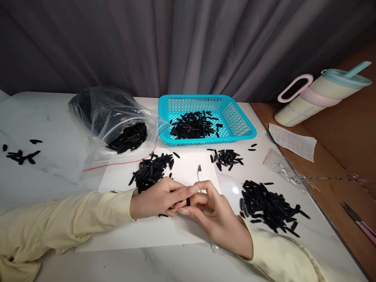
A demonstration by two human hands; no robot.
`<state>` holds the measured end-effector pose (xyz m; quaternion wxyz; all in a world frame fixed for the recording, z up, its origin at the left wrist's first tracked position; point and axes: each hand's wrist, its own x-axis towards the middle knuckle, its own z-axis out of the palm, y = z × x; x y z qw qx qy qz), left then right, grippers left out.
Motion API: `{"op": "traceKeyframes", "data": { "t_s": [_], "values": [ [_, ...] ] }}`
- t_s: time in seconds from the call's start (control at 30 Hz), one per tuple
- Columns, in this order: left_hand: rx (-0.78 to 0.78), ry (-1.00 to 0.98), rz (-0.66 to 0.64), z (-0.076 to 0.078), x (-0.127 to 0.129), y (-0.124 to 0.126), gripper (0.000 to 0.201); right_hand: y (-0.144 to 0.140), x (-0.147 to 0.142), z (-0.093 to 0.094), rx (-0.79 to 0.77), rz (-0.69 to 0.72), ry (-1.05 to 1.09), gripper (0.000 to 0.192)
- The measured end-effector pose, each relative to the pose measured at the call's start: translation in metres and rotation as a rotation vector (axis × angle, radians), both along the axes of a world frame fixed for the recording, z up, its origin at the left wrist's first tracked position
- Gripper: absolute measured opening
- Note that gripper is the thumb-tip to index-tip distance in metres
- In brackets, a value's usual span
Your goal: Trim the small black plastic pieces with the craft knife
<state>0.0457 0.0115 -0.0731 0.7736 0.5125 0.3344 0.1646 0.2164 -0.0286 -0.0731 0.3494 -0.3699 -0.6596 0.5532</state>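
My left hand [160, 197] and my right hand [216, 217] meet over a white sheet [152, 231] on the table. Between their fingertips they pinch one small black plastic piece [188, 201]. A white craft knife [200, 174] sticks out above my right hand, blade pointing away; whether the right hand grips it I cannot tell. A heap of black pieces [152, 170] lies just beyond my left hand. A larger heap [268, 205] lies right of my right hand.
A turquoise basket [237, 117] with black pieces stands at the back centre. A clear plastic bag [111, 117] of pieces lies back left. A smaller pile [226, 158], loose pieces far left [20, 154], a paper slip [293, 143], a tumbler [323, 94] on the brown surface.
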Motion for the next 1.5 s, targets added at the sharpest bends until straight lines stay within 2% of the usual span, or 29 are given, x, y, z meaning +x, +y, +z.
{"op": "traceKeyframes", "data": {
  "t_s": [0.07, 0.2, 0.27, 0.33, 0.4, 0.47, 0.53, 0.6, 0.63, 0.7, 0.77, 0.83, 0.9, 0.97, 1.13, 1.2, 1.3, 1.43, 1.5],
  "values": [
    [-0.048, -0.042, 0.005, 0.000, 0.000, 0.000, 0.056, 0.001, -0.001, 0.001, -0.091, -0.020, 0.082, 0.027],
    [-0.085, -0.089, 0.026, 0.001, 0.000, 0.003, 0.058, 0.004, -0.001, -0.003, -0.142, -0.133, 0.234, 0.026],
    [-0.128, -0.122, 0.047, 0.001, 0.001, 0.005, 0.059, 0.004, -0.001, -0.002, -0.149, -0.187, 0.272, 0.022],
    [-0.195, -0.149, 0.074, 0.001, 0.001, 0.007, 0.060, 0.006, 0.002, 0.004, -0.093, -0.235, 0.245, 0.019],
    [-0.276, -0.168, 0.103, 0.001, 0.002, 0.010, 0.061, 0.017, 0.007, 0.017, 0.078, -0.306, 0.153, 0.017],
    [-0.339, -0.187, 0.106, 0.001, 0.002, 0.012, 0.061, 0.038, 0.015, 0.036, 0.349, -0.396, -0.024, 0.014],
    [-0.357, -0.202, 0.075, 0.002, 0.001, 0.014, 0.062, 0.068, 0.024, 0.057, 0.657, -0.458, -0.297, 0.014],
    [-0.352, -0.200, 0.046, 0.002, 0.001, 0.014, 0.063, 0.096, 0.031, 0.073, 0.886, -0.448, -0.606, 0.029],
    [-0.349, -0.194, 0.041, 0.002, 0.001, 0.014, 0.063, 0.106, 0.033, 0.079, 0.958, -0.427, -0.725, 0.038],
    [-0.353, -0.173, 0.045, 0.002, 0.000, 0.014, 0.065, 0.111, 0.033, 0.086, 1.007, -0.364, -0.856, 0.030],
    [-0.361, -0.146, 0.046, 0.002, 0.001, 0.014, 0.066, 0.096, 0.027, 0.084, 0.986, -0.180, -0.829, 0.016],
    [-0.364, -0.119, 0.030, 0.000, 0.001, 0.014, 0.069, 0.072, 0.018, 0.078, 0.885, 0.041, -0.760, 0.017],
    [-0.354, -0.101, 0.014, -0.001, 0.001, 0.014, 0.074, 0.049, 0.009, 0.068, 0.791, 0.109, -0.789, 0.018],
    [-0.341, -0.103, -0.001, -0.003, 0.002, 0.013, 0.075, 0.036, 0.002, 0.059, 0.763, 0.136, -0.879, 0.017],
    [-0.432, -0.106, -0.015, -0.003, 0.004, 0.014, 0.069, 0.036, -0.010, 0.042, 1.041, 0.256, -1.134, 0.012],
    [-0.448, -0.076, -0.022, -0.002, 0.004, 0.014, 0.069, 0.037, -0.012, 0.039, 1.137, 0.260, -1.187, 0.013],
    [-0.403, -0.060, -0.057, 0.000, 0.003, 0.014, 0.072, 0.032, -0.008, 0.036, 1.242, 0.227, -1.144, 0.006],
    [-0.303, -0.077, -0.110, 0.002, 0.001, 0.014, 0.072, 0.021, 0.006, 0.025, 1.263, 0.114, -0.948, 0.030],
    [-0.283, -0.073, -0.095, 0.002, 0.000, 0.013, 0.064, 0.017, 0.013, 0.015, 1.256, 0.010, -0.832, 0.030]
  ]
}}
